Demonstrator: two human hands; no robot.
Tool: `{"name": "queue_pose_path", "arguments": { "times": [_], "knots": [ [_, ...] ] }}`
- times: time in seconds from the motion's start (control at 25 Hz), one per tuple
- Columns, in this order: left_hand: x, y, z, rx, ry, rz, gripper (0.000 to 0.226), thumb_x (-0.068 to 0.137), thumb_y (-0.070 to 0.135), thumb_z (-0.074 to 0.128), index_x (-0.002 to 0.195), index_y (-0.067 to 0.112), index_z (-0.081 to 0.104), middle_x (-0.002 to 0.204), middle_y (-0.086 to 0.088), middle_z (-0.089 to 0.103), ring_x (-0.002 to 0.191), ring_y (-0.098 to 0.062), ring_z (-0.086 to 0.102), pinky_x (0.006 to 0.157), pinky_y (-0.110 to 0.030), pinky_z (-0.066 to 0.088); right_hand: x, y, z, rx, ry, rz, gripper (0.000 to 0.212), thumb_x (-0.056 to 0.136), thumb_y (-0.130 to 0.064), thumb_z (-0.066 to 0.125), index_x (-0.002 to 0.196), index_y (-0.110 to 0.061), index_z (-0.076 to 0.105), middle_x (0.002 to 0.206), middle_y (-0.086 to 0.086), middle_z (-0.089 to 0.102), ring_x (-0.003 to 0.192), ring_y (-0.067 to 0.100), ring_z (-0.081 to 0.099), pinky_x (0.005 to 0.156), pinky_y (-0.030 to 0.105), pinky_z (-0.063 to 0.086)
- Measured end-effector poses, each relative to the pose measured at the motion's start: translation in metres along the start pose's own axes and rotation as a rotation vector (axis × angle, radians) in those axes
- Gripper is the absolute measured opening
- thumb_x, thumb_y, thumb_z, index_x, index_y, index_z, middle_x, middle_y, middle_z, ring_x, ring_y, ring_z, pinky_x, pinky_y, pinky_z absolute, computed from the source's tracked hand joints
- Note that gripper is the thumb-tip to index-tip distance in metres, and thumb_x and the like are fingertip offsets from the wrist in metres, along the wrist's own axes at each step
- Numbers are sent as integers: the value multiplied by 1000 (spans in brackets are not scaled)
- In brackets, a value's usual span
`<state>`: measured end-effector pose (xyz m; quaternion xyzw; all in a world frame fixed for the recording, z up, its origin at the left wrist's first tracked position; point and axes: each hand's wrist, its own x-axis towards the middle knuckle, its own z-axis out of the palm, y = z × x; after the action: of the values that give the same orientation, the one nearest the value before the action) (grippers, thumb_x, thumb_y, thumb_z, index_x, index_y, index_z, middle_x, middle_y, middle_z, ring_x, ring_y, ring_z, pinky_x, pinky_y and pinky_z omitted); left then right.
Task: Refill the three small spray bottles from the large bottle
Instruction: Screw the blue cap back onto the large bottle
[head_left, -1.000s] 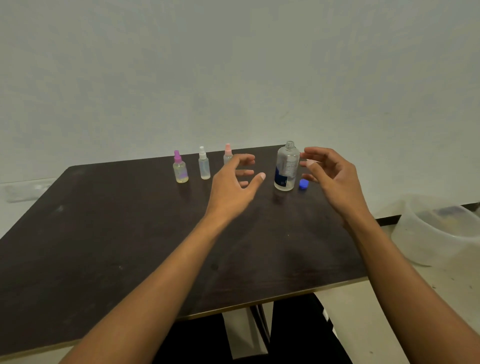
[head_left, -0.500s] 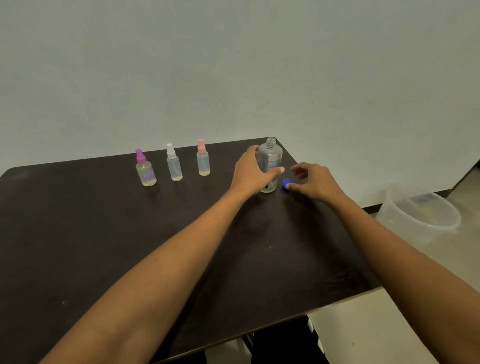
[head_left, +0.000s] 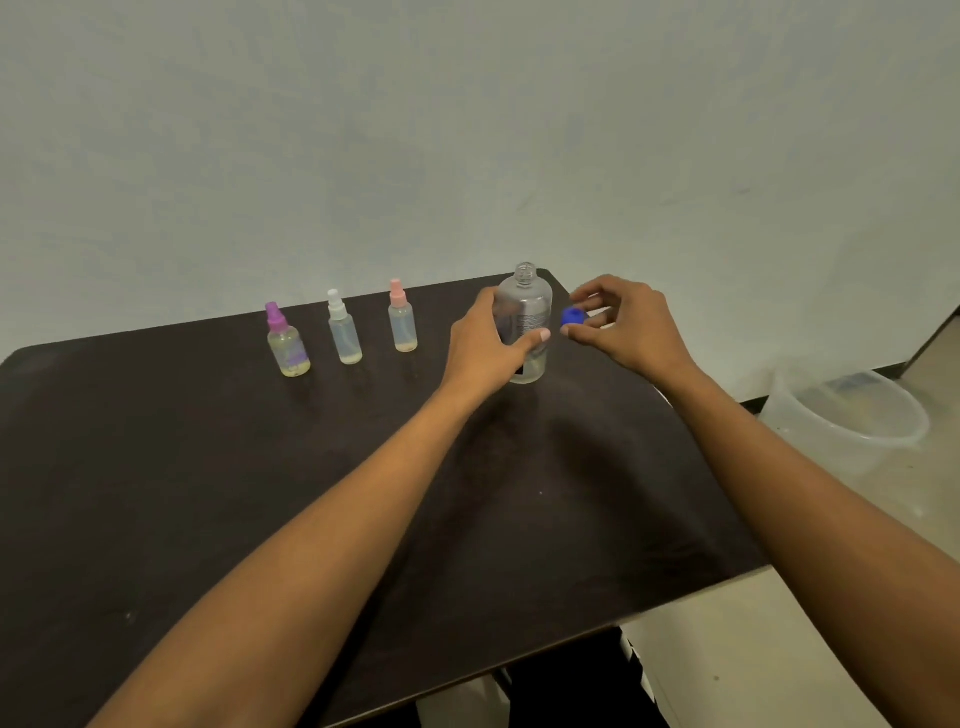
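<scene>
Two hands are working the large bottle: your left hand is gripping it upright — your right hand is pinching the blue cap just beside its neck; be seating it squarely.

Large bottle label: print present, too small and blurred; nothing legible.

Table: dark brown, near black, matte, with a pale edge at the near side; wall pale grey-green. Three small spray bottles, clear bodies with a yellowish tint at the base: purple cap with a purple patch on the body, white cap, pink cap. Large bottle: clear, grey printed label; cap blue; bucket translucent white.
</scene>
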<state>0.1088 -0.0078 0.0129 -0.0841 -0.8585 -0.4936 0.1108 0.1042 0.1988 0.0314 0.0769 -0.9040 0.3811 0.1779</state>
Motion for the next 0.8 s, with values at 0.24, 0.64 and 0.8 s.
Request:
{"name": "queue_pose_path", "arguments": {
  "times": [0.24, 0.64, 0.8],
  "knots": [
    [-50, 24, -41, 12, 15, 50, 75, 83, 50, 84, 146, 27, 50, 141, 5, 64, 125, -16, 63, 106, -40, 56, -11, -84, -48, 71, 10, -256, 32, 82, -26, 90, 108, -21, 72, 98, -13, 74, 86, 3, 72, 73, 12, 57],
    [-114, 54, -83, 46, 7, 92, 77, 86, 44, 82, 151, 26, 46, 147, 3, 61, 129, -17, 61, 99, -24, 46, -28, -164, -85, -217, -362, -609, 34, 92, -7, 77, 121, -23, 78, 119, -10, 74, 106, 8, 71, 91, 24, 61],
    [-127, 56, -88, 69, 7, 110, 79, 86, 47, 81, 153, 27, 44, 149, 3, 59, 132, -20, 61, 109, -38, 50, -31, -190, -94, -387, -477, -683, 32, 92, -14, 79, 122, -22, 78, 120, -5, 75, 104, 11, 71, 91, 29, 61]
  ]
}}
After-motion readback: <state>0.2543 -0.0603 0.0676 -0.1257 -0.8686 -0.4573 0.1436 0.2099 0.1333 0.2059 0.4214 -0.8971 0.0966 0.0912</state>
